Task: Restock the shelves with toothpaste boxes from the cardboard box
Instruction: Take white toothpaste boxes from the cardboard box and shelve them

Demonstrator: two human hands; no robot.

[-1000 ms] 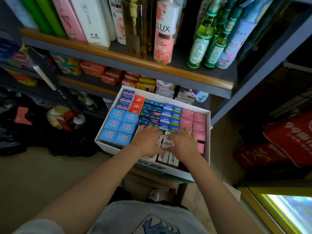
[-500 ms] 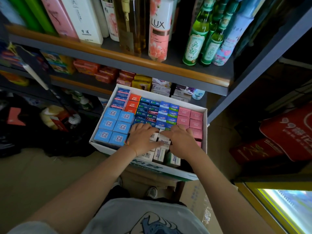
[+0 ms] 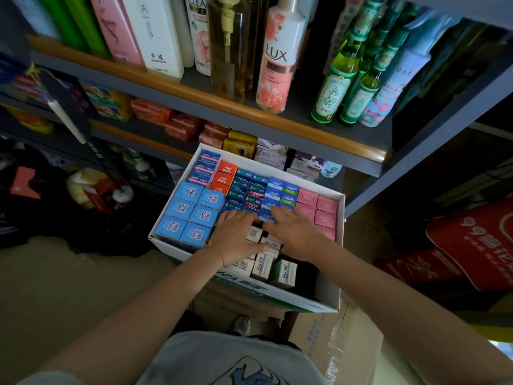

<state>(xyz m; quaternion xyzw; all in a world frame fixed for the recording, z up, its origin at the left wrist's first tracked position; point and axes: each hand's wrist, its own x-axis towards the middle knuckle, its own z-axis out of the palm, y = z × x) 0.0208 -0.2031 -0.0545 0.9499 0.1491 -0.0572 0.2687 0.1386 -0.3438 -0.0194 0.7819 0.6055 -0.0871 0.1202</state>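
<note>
I have both hands flat in the cardboard box point(image 3: 340, 245) below the shelves point(image 3: 222, 105): left hand point(image 3: 236, 234) and right hand point(image 3: 294, 232), fingers straight and slightly spread, pressing the toothpaste boxes point(image 3: 263, 266) packed upright, gripping none. They look light, stiff, easily dented; I'd pinch one by its narrow sides and lift straight up

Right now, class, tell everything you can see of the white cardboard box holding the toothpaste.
The white cardboard box is an open, shallow tray with green print on its near wall. It sits tilted below the shelf, packed with upright blue, red and pink toothpaste boxes. A dark gap shows at its near right corner. The left hand and right hand rest on the boxes inside.
</note>
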